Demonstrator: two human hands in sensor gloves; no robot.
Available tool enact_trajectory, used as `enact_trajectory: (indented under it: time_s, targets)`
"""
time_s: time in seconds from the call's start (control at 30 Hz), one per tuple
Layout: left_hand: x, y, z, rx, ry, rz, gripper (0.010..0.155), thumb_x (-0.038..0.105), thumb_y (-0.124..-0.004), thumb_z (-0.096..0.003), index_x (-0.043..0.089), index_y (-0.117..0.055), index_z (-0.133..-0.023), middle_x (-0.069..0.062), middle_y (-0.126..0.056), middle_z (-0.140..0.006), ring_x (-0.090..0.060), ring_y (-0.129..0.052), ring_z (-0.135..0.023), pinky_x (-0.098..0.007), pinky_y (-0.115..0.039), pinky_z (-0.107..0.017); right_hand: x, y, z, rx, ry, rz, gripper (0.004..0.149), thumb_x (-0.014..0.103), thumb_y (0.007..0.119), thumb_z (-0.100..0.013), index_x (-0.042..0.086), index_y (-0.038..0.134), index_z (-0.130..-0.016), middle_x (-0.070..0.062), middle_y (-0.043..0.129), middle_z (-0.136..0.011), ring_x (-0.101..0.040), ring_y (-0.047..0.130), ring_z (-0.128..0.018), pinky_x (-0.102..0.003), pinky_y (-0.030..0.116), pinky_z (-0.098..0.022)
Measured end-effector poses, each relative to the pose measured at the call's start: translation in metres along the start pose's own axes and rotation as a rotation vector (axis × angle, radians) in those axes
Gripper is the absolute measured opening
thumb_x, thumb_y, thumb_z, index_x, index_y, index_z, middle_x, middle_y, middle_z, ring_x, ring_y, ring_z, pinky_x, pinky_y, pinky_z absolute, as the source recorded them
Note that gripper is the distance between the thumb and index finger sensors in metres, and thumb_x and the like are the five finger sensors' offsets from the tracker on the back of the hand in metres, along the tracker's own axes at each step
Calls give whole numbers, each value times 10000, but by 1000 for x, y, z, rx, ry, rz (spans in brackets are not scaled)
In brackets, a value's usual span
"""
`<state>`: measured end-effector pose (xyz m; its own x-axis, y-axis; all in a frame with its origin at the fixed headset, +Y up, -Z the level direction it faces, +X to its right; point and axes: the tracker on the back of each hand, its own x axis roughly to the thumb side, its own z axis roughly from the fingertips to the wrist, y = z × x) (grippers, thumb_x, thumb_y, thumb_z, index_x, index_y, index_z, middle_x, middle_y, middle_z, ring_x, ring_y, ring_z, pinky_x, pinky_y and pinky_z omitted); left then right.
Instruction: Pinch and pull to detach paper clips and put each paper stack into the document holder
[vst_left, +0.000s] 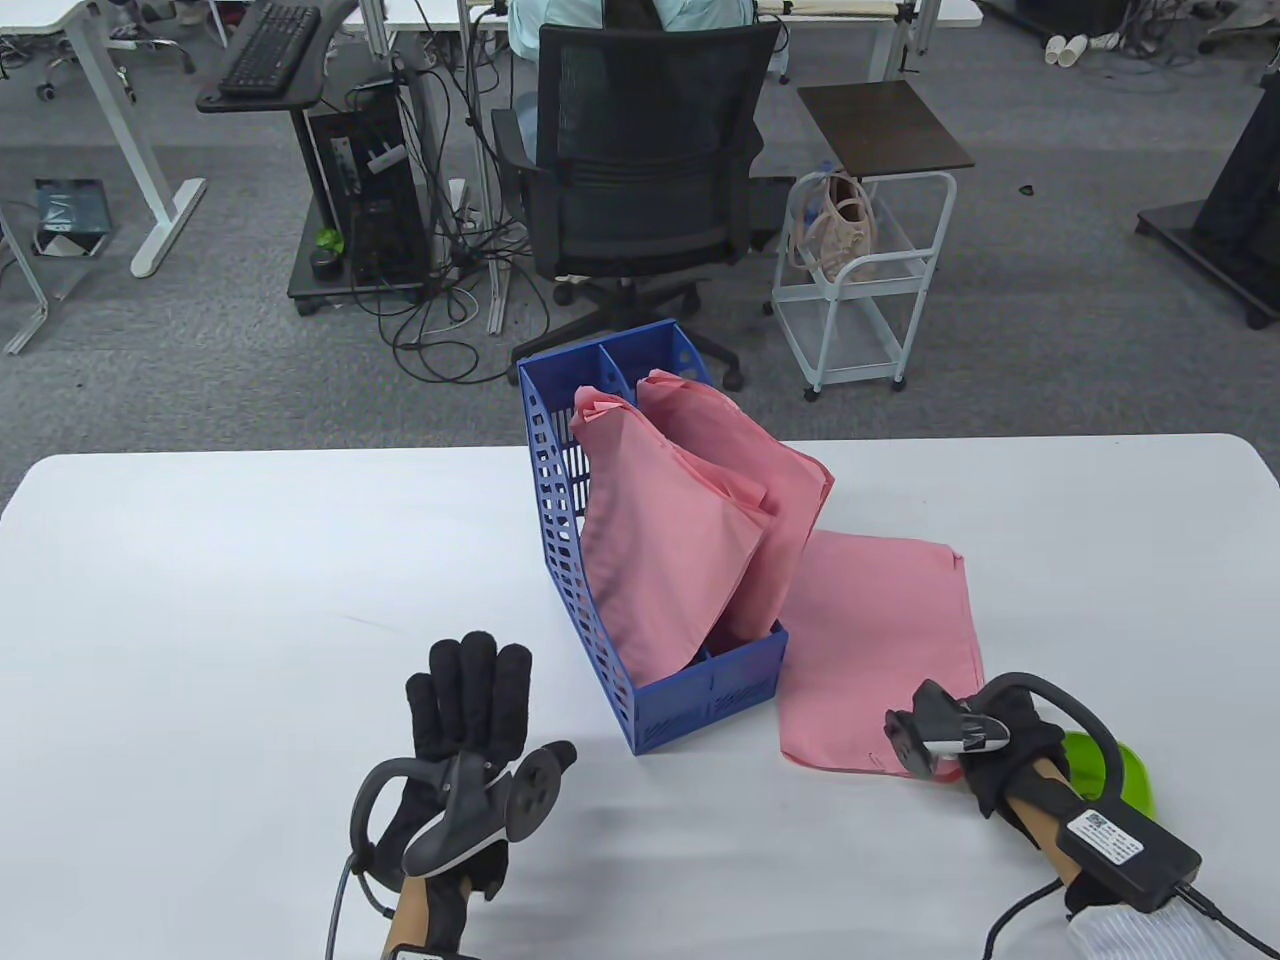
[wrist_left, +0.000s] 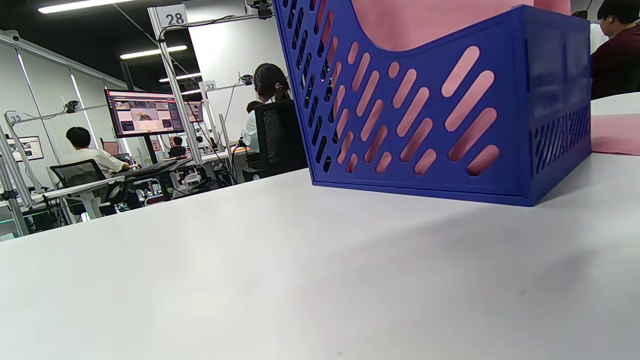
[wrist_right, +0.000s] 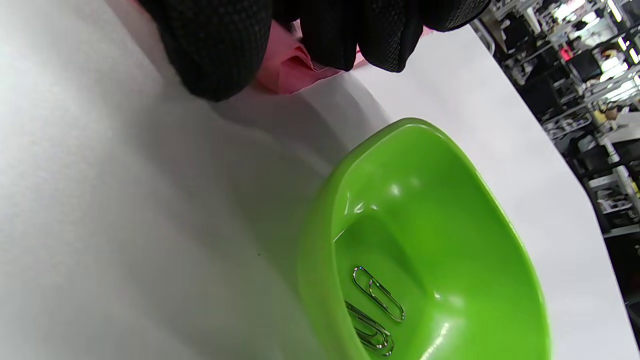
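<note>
The blue document holder (vst_left: 600, 620) stands mid-table with two pink paper stacks (vst_left: 660, 540) leaning in its slots. A third pink paper stack (vst_left: 880, 640) lies flat on the table to its right. My right hand (vst_left: 985, 745) is at that stack's near corner. In the right wrist view its thumb and fingertips (wrist_right: 215, 55) close on the raised pink corner (wrist_right: 292, 70); no clip shows there. My left hand (vst_left: 470, 690) rests flat on the table left of the holder (wrist_left: 425, 110), fingers straight, holding nothing.
A green bowl (vst_left: 1125, 770) sits just right of my right hand, and paper clips (wrist_right: 377, 295) lie in the bowl (wrist_right: 500, 240). White table (vst_left: 250, 600) stretches to the left. An office chair and a cart stand beyond the far edge.
</note>
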<state>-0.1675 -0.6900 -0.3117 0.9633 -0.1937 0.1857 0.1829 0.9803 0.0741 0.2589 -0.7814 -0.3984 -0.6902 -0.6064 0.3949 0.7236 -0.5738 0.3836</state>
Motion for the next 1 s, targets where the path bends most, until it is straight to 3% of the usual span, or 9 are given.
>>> enact_trajectory:
  time_s: [0.17, 0.4, 0.53, 0.67, 1.0]
  targets:
    - [2, -1, 0, 2, -8, 5, 911, 606, -257, -510, 28, 156, -1081, -297, 179, -1085, -575, 96, -988, -685, -82, -719, 3, 1, 2, -47, 54, -31, 582, 286, 568, -599, 245, 243, -1081, -118, 502, -1161, -390, 545, -1093, -549, 442, -815]
    - [3, -2, -1, -14, -17, 18, 913, 607, -257, -509, 28, 150, -1084, -298, 174, -1087, -577, 92, -989, -686, -84, -719, -3, -9, 13, -138, 96, -21, 486, 245, 549, -603, 339, 393, -1053, -65, 541, -1165, -379, 620, -1060, -531, 499, -801]
    - [4, -2, -1, -21, -23, 23, 912, 607, -261, -510, 31, 142, -1091, -296, 167, -1093, -575, 85, -996, -689, -93, -724, -17, -23, 35, -307, 102, -81, 430, 239, 576, -582, 335, 545, -999, -88, 622, -1132, -369, 683, -1024, -523, 546, -780]
    - [12, 2, -3, -22, -49, 25, 918, 614, -274, -509, 41, 124, -1105, -292, 148, -1110, -572, 67, -1013, -696, -114, -734, -44, -46, 66, -429, 112, -178, 409, 247, 587, -576, 330, 581, -976, -91, 634, -1129, -365, 701, -1018, -520, 566, -774]
    - [34, 19, -10, -7, -124, 33, 971, 652, -369, -503, 64, 72, -1139, -279, 80, -1159, -561, -28, -1069, -697, -185, -770, -99, -111, 133, -506, 94, -381, 390, 246, 602, -581, 324, 614, -963, -118, 603, -1154, -382, 678, -1036, -528, 555, -780]
